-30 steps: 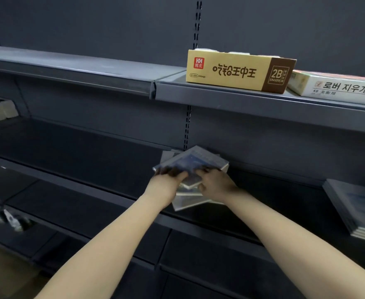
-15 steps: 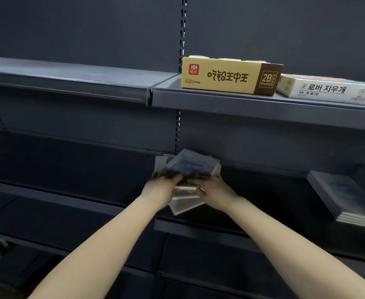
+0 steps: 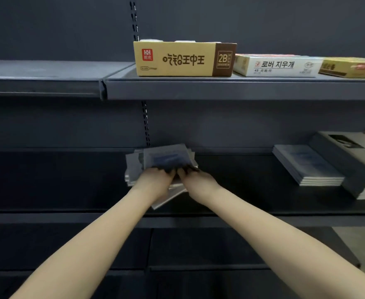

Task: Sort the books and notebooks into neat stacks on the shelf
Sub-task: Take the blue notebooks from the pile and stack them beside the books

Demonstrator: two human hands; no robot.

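Middle shelf (image 3: 47, 217), head view. Left hand (image 3: 155, 181) and right hand (image 3: 196, 181), side by side, both grip the near edge of a loose pile (image 3: 166, 157) of notebooks lying on this shelf below the slotted upright (image 3: 145, 126); the fingertips curl over the top cover and are blurred. Lower notebooks in the pile sit skewed, one corner jutting toward the shelf front. Well to the right lie a squared stack (image 3: 306, 167) and, just beside it, a dark book (image 3: 347, 162). Upper shelf (image 3: 220, 89): yellow box (image 3: 177, 59), white box (image 3: 278, 65)
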